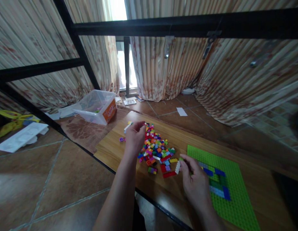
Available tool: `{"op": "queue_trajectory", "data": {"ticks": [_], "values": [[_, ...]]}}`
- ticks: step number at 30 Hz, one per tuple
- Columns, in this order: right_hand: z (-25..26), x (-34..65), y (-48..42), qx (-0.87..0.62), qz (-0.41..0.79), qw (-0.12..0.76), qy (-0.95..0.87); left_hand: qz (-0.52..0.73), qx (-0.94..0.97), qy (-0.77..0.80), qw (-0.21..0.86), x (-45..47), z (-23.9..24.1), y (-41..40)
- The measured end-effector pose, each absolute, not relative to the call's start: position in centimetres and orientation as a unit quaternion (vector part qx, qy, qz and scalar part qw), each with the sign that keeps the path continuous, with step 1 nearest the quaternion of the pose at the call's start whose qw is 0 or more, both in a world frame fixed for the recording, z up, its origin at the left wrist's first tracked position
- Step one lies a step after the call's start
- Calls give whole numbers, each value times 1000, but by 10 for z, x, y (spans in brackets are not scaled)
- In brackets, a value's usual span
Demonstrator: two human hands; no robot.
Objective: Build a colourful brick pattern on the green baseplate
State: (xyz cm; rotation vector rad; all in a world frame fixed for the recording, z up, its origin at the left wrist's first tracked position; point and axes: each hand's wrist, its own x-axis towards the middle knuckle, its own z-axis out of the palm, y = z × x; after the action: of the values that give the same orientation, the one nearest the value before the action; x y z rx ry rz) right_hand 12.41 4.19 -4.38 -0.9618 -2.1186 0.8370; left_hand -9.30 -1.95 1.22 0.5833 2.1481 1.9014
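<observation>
My left hand [135, 138] reaches over the far left side of a pile of small coloured toy bricks [155, 142]. Its thumb and fingers are curled together at the pile; what they hold, if anything, is hidden. In my right hand [194, 179], thumb and fingertips pinch a long white toy brick [177, 167], with a bit of green at its upper end. That hand is raised between the pile and the bright green baseplate [242, 199]. Blue, light blue and dark green bricks [217, 191] form an outline on the baseplate, partly covered by the hand.
The wooden table [112, 147] has a dark front edge. Beyond it on the floor stands a clear plastic box [91, 109] with an orange label. A black metal frame [144, 28] crosses above, before striped curtains [161, 70]. A dark flat object [287, 189] lies far right.
</observation>
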Motion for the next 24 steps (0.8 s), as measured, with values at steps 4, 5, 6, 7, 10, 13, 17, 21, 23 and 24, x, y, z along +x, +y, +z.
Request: {"op": "queue_trajectory", "data": {"ticks": [4,5,6,7,10,13,17,21,23,24], "values": [[-45,127,44,-383,336,326,-796,411,369,829,87,-76,5,-10],[-45,127,44,-384,337,326,-795,369,401,835,81,-72,4,-9],[-45,128,45,-384,338,326,-795,333,421,840,76,-67,4,-7],[-44,128,45,-383,337,326,-796,302,436,844,75,-64,3,-6],[-43,130,46,-377,325,330,-802,236,466,848,87,-56,2,-4],[-43,133,47,-374,319,332,-805,199,506,835,87,-54,3,-3],[-43,134,47,-377,319,332,-804,168,517,835,90,-52,8,-4],[-42,134,46,-381,317,333,-802,153,525,831,103,-50,10,-6],[-41,134,46,-385,316,330,-802,155,532,826,101,-48,10,-6],[-41,134,46,-386,316,329,-802,155,534,825,101,-47,10,-5]]}}
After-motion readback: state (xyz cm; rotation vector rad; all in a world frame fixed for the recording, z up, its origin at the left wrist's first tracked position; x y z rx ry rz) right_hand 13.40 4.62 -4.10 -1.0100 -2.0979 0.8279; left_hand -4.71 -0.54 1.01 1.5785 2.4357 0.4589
